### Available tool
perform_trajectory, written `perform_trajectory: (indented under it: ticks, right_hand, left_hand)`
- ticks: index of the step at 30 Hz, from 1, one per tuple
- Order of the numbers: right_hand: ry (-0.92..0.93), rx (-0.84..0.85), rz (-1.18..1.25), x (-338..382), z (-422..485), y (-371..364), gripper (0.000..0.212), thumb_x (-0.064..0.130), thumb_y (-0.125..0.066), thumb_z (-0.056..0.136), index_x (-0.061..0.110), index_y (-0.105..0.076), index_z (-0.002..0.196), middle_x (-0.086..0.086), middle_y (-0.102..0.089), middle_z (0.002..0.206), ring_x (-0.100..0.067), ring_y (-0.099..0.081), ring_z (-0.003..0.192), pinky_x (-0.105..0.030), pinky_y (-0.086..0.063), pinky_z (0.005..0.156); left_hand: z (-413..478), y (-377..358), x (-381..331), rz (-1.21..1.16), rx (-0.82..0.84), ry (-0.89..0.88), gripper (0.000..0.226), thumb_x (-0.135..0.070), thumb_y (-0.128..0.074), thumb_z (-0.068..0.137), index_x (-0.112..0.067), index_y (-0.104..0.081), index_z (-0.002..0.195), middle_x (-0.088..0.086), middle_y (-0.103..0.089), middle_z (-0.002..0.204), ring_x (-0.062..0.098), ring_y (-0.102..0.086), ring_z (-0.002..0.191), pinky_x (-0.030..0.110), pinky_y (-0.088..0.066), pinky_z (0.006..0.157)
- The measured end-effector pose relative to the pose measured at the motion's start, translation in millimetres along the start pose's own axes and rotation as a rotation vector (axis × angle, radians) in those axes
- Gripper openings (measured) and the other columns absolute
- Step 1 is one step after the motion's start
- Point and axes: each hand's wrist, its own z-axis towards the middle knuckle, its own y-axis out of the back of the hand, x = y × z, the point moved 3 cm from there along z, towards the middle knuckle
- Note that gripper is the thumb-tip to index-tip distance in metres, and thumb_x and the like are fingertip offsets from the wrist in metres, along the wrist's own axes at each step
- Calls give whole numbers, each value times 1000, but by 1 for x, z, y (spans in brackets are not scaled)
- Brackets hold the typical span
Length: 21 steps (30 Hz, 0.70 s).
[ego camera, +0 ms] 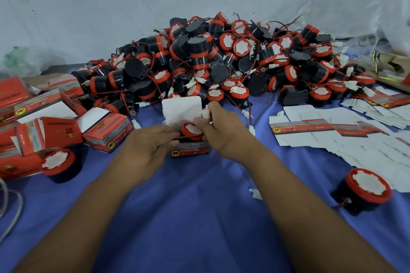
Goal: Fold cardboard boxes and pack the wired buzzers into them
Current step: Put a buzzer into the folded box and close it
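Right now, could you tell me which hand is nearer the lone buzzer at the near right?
Right. The right hand sits left of and beyond the buzzer; the left hand is farther left.

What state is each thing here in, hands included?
box, folded up, lid flap raised.
buzzer, seated inside the box.
connector, above the box, not tucked in.
left hand, holds the box.
right hand, pinches the connector.
flat boxes, unfolded, lying flat.
buzzer pile, loose, unpacked.
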Motion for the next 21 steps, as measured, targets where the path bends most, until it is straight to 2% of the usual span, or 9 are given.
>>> perform_trajectory:
  ticks: [3, 5, 6, 9, 12, 14, 16, 18, 21]
  right_hand:
    - [36, 7, -12, 1, -3, -1, 26, 29, -54, 102, 11, -38, 93, 3, -46, 67, -11, -41, 59, -21, -33, 50]
    - [42, -10, -17, 1, -3, -3, 24, 29, -54, 103, 10, -41, 94, 2, -48, 70, -13, -42, 61, -28, -30, 52]
    - [42, -21, -19, 1, -2, -4, 24, 30, -52, 103, 10, -42, 94, 1, -49, 71, -15, -43, 61, -31, -28, 53]
    - [25, -47, 3, 2, -1, -4, 31, 33, -45, 106, 11, -42, 84, -2, -52, 68, -23, -50, 64, -34, -35, 57]
    - [-8, -79, 49, 1, 0, -2, 39, 33, -46, 105, 9, -45, 75, -11, -59, 70, -28, -54, 69, -45, -44, 67]
    - [-30, -100, 93, -2, 1, 0, 42, 31, -50, 103, 1, -52, 74, -14, -63, 72, -31, -56, 71, -49, -48, 70]
    - [-44, -93, 122, -5, 1, -1, 40, 27, -53, 102, -5, -58, 79, -19, -64, 74, -36, -58, 72, -50, -49, 71]
    - [-58, -106, 126, -9, 3, -1, 31, 22, -56, 101, -4, -60, 84, -19, -66, 73, -36, -61, 70, -49, -51, 71]
    - [-64, -155, 157, -10, 3, -2, 13, 17, -63, 97, 8, -54, 98, -13, -68, 75, -28, -65, 73, -42, -52, 72]
  left_hand:
    - [1, -3, 0, -7, 107, 55, 33, -26, -48, 101, -8, -73, 113, 0, -65, 124, 15, -58, 108, 20, -41, 93]
    - [1, -4, -1, -31, 170, 76, 44, -36, -40, 99, -8, -72, 111, -2, -59, 124, 12, -51, 109, 8, -32, 93]
    - [1, -4, -2, -34, 178, 82, 45, -37, -40, 99, -8, -73, 105, -1, -59, 122, 11, -51, 107, 6, -32, 90]
    - [2, -5, -4, -32, 86, 128, 29, -25, -57, 99, -7, -78, 89, 2, -64, 111, 19, -59, 99, 21, -42, 82]
    - [6, -5, 0, -102, -59, 319, 7, -17, -73, 88, -18, -77, 94, -6, -63, 106, 7, -58, 92, 4, -36, 78]
    - [9, -7, 1, -221, -78, 395, 25, -16, -74, 86, -29, -68, 106, -7, -59, 110, -1, -57, 92, 2, -37, 78]
    - [11, -10, -3, -203, -19, 306, 27, -13, -66, 92, -25, -70, 116, -3, -56, 116, 8, -55, 100, 15, -40, 87]
    - [11, -14, -6, -85, 41, 203, 29, -17, -54, 93, -17, -75, 113, 1, -57, 120, 20, -48, 101, 31, -39, 90]
    - [11, -15, -6, -59, 74, 203, 30, -23, -53, 94, -15, -76, 110, 0, -60, 122, 24, -50, 103, 34, -38, 92]
